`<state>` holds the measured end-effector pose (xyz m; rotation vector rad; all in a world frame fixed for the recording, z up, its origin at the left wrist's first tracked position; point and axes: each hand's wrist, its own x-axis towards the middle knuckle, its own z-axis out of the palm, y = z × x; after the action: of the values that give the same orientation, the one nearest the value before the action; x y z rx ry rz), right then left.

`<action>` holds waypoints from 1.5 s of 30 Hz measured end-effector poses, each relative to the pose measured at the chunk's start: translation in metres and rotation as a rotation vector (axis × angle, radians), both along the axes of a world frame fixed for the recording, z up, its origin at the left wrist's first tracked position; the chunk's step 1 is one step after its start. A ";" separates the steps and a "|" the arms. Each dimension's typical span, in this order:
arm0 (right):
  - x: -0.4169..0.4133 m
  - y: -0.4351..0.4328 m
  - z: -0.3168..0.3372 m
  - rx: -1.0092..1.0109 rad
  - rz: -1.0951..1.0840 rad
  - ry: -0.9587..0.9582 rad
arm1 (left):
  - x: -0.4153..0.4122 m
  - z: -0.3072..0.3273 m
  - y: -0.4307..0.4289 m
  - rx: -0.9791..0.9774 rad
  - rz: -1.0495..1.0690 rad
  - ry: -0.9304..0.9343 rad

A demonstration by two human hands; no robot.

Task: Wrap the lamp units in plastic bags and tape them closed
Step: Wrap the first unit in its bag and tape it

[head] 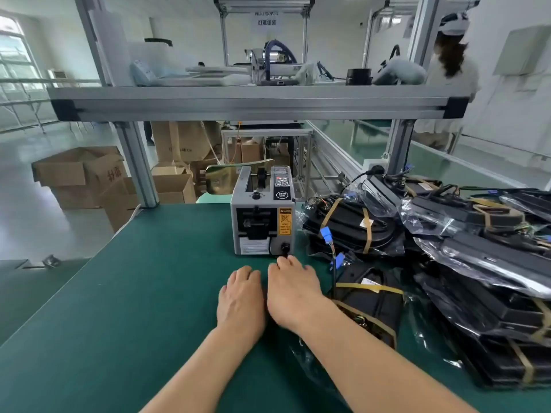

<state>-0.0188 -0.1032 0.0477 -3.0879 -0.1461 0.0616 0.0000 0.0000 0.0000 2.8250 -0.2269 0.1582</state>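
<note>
My left hand (pixel 240 296) and my right hand (pixel 293 289) lie side by side, palms down, on the green table (pixel 134 293), holding nothing. Just beyond their fingertips stands a grey automatic tape dispenser (pixel 262 214). To the right lies a black lamp unit (pixel 369 305) in a clear plastic bag bound with tan tape; my right forearm lies beside it. Behind it sits another bagged, taped lamp unit (pixel 348 228) with blue connectors. A heap of several bagged lamp units (pixel 492 278) fills the right side of the table.
An aluminium frame shelf (pixel 256 102) crosses overhead with equipment on it, and its post (pixel 140 168) stands at the table's far left corner. Cardboard boxes (pixel 80 174) sit on the floor beyond. A person in white (pixel 453 70) stands at the back right.
</note>
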 end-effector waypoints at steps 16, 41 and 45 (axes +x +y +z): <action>0.007 -0.018 -0.005 0.550 -0.238 0.079 | -0.002 -0.023 0.000 0.020 -0.012 -0.075; 0.026 -0.140 0.041 1.772 -1.032 -0.568 | -0.007 -0.018 0.002 -0.076 0.007 -0.038; 0.029 -0.146 0.035 1.753 -1.126 -0.489 | -0.007 -0.017 0.002 -0.085 0.010 -0.039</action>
<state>0.0105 -0.2496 0.0829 -1.0736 0.9226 -0.5201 -0.0069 0.0022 -0.0174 2.7413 -0.2091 0.2200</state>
